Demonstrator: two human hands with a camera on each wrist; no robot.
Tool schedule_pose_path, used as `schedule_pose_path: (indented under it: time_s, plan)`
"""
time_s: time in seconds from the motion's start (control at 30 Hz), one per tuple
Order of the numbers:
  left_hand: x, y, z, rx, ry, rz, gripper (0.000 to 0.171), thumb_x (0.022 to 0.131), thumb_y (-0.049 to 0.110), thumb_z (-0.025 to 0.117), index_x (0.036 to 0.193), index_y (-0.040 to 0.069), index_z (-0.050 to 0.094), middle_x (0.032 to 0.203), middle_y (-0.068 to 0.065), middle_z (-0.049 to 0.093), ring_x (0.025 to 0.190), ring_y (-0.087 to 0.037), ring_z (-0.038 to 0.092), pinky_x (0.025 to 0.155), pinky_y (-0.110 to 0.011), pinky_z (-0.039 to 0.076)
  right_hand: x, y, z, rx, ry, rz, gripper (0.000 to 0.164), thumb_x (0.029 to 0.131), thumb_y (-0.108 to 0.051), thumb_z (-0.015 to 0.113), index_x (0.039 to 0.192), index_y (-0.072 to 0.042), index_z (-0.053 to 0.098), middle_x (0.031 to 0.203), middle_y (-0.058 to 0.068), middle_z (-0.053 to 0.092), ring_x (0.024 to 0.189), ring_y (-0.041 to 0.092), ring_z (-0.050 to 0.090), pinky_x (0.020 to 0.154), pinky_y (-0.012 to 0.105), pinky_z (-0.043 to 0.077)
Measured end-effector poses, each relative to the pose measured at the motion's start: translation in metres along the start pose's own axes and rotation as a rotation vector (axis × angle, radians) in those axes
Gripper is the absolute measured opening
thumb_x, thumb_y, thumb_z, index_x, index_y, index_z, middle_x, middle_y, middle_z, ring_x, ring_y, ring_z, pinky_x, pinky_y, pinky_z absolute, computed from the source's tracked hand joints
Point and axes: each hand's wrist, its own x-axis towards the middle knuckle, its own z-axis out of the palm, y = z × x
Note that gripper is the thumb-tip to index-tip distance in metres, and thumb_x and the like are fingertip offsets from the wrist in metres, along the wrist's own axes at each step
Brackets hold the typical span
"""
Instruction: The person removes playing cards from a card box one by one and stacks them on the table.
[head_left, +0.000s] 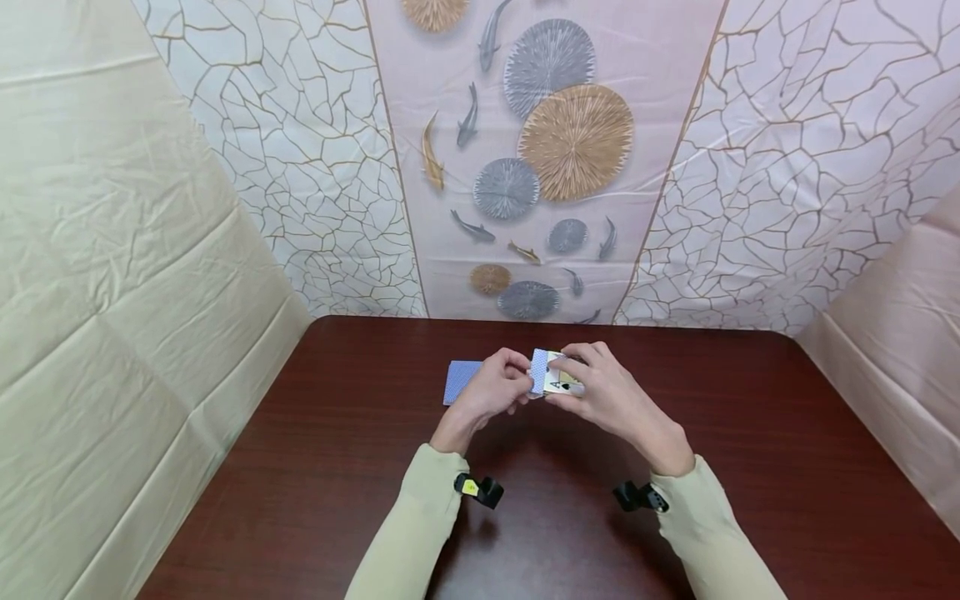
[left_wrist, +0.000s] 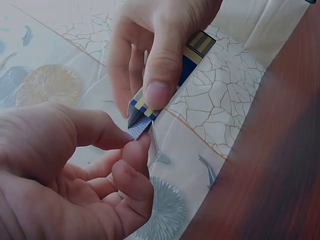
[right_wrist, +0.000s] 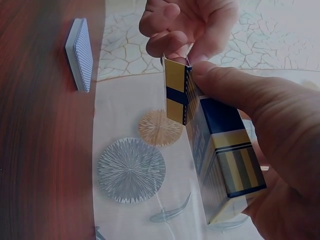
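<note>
Above the table, my right hand point(head_left: 611, 392) grips a playing-card box point(head_left: 564, 382) with an ace of spades on its face. Its sides show blue, yellow and grey bands in the right wrist view. My left hand point(head_left: 497, 387) is at the box's left end, thumb and forefinger pinching a blue-patterned end piece point(left_wrist: 139, 130) there. A yellow-and-blue flap point(right_wrist: 175, 95) stands out from that end. Behind the left hand, a stack of blue-backed playing cards point(head_left: 459, 379) lies on the table, partly hidden by that hand in the head view.
The dark red-brown table point(head_left: 337, 467) reaches back to a hanging cloth point(head_left: 480, 250) printed with fish and round leaves. Pale cloth walls point(head_left: 150, 292) stand at both sides. Each forearm wears a small black camera point(head_left: 491, 492).
</note>
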Motion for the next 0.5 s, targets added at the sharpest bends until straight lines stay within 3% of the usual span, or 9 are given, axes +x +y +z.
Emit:
schedule_pose_path:
  time_s: [0.23,0.5]
  plan:
    - [-0.0024,0.0028,0.0001,-0.035,-0.010,0.027,0.030,0.089,-0.001,0.058,0.117,0.004,0.049,0.082,-0.009,0.061,0.059,-0.017,0.050,0.051,-0.024,0.045,-0.0004,-0.0002,-0.0010,-0.003,0.011,0.007,0.042,0.075,-0.033,0.085,0.109,-0.013,0.071,0.117,0.015,0.062,0.103,0.030,0.050,0.079,0.040,0.050]
    - [-0.0063,0.0047,-0.0002,0.009,0.045,0.054,0.030,0.093,0.003,0.056,0.122,0.008,0.049,0.086,-0.009,0.060,0.067,-0.019,0.053,0.057,-0.025,0.048,-0.0007,0.0006,-0.0035,-0.005,0.020,0.018,0.043,0.075,-0.033,0.085,0.110,-0.013,0.071,0.117,0.014,0.062,0.101,0.029,0.050,0.078,0.040,0.049]
